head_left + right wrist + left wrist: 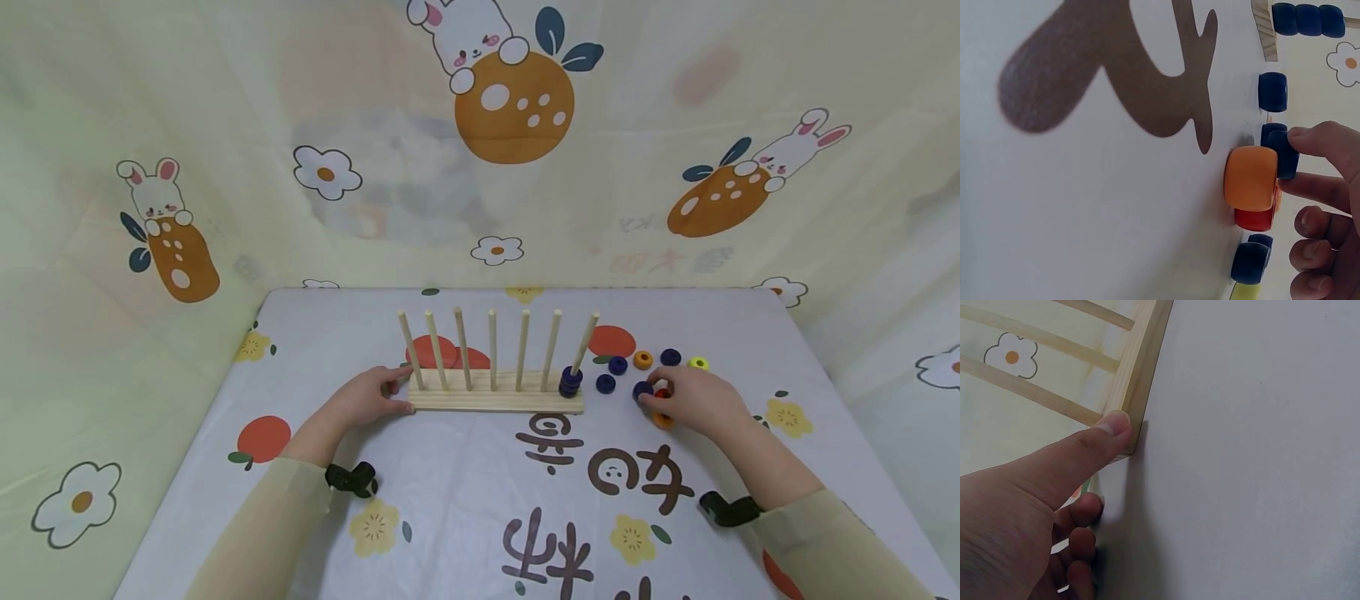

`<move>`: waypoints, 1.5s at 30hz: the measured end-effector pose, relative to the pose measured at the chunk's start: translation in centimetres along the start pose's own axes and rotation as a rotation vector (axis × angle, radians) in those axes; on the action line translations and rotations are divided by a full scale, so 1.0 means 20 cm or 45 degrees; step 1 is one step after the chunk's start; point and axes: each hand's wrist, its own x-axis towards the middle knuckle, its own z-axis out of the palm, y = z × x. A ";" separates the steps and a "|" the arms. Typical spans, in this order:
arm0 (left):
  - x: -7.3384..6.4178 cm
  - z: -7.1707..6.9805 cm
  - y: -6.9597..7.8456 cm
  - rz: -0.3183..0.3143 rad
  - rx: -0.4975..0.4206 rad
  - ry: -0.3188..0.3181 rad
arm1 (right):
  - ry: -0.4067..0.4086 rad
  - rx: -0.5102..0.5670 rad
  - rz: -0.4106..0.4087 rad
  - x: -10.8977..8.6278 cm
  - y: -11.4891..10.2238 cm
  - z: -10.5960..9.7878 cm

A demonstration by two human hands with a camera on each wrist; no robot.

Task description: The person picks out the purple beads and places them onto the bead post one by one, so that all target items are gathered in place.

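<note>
A wooden peg rack [457, 401] with several upright pegs stands mid-table. Its rightmost peg bears three stacked dark blue beads [1308, 20]. At the rack's left end my left hand [365, 395] holds the base, thumb at the front corner and index finger at the back, as the head view shows. My right hand [693, 398] pinches a blue bead [1287, 155] between thumb and index finger, right of the rack. Close beside that hand lie an orange bead [1250, 178] and a red bead [1254, 219], both partly hidden by the hand in the head view.
More loose beads lie right of the rack: blue beads [605, 384], another orange bead [642, 360] and a yellow-green bead [698, 363]. A white patterned cloth [450, 483] covers the table. Behind it hangs a curtain [405, 233] printed with rabbits and flowers.
</note>
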 end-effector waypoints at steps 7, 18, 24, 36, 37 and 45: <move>0.01 0.00 -0.01 0.004 0.011 0.003 | 0.013 0.026 0.013 -0.01 0.00 -0.02; -0.01 0.00 0.01 -0.022 0.011 -0.001 | 0.063 0.033 -0.012 -0.03 -0.03 -0.05; -0.01 0.00 0.01 -0.020 0.005 -0.002 | 0.117 0.032 -0.035 -0.05 -0.05 -0.06; 0.00 0.01 0.00 0.003 0.011 0.010 | 0.206 0.033 -0.073 -0.07 -0.11 -0.11; 0.00 0.01 0.00 0.004 0.012 0.011 | 0.213 0.036 -0.079 -0.07 -0.11 -0.11; -0.01 0.00 0.00 0.012 0.006 0.009 | 0.265 0.044 -0.113 -0.09 -0.14 -0.14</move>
